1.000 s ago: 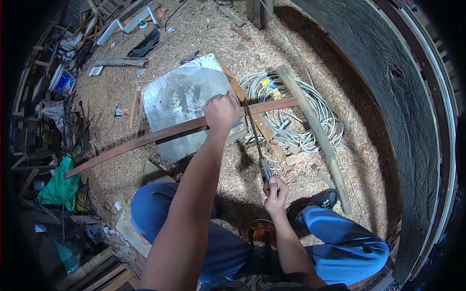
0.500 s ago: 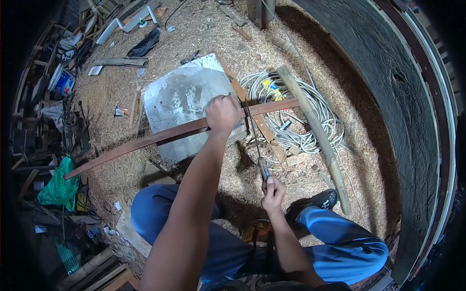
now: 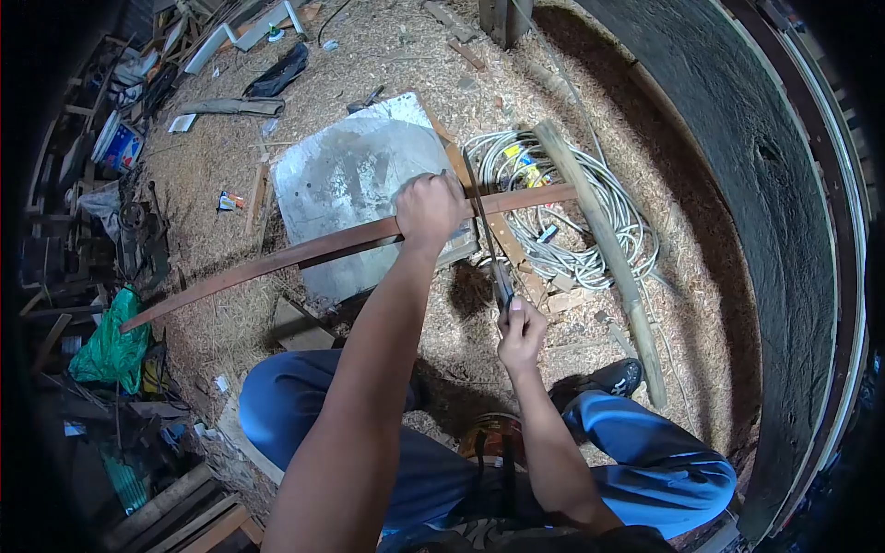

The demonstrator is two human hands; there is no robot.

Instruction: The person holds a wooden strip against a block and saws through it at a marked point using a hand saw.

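My left hand [image 3: 430,210] is closed on a long reddish wooden strip [image 3: 277,265], pressing it down near the right edge of a worn metal-topped slab [image 3: 346,161]. In my right hand [image 3: 522,336] is the handle of a handsaw [image 3: 501,281]. Its narrow blade runs away from me and crosses the strip just right of my left hand. Whether the blade has cut into the wood cannot be made out. The strip's right end reaches a rough wooden pole [image 3: 604,244], and its left end lies over a green plastic bag [image 3: 115,346].
A coil of grey cable [image 3: 636,230] lies under the pole on the sawdust floor. A big dark slab [image 3: 765,184] curves along the right side. Scrap wood and a white bucket [image 3: 115,146] crowd the left. Between my legs stands a round tin [image 3: 493,438].
My right hand has pushed the saw forward, away from my body, along the cut line. My left hand still holds the strip in place; the whole view has shifted slightly.
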